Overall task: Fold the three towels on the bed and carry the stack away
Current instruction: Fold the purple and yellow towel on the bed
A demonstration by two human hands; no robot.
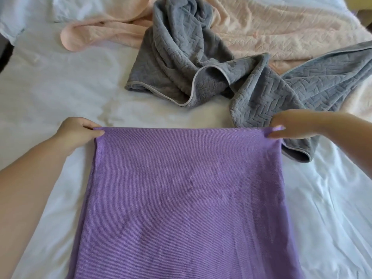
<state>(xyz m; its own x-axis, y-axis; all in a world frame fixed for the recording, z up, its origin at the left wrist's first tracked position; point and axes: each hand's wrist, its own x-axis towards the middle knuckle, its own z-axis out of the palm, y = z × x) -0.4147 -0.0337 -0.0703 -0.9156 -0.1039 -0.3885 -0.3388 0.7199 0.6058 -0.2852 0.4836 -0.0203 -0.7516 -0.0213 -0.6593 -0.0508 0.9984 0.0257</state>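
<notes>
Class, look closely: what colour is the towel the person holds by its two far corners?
Purple towel, with a fine diagonal weave, seen in the head view.

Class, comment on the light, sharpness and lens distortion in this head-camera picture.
Head view: soft, even light with faint shadows; the white sheet looks washed out; the purple towel shows sharp weave; the right hand is slightly blurred; wide-angle stretch enlarges the left forearm.

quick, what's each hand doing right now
Left hand: pinching the far left corner of the purple towel.
Right hand: pinching the far right corner of the same towel.
</notes>
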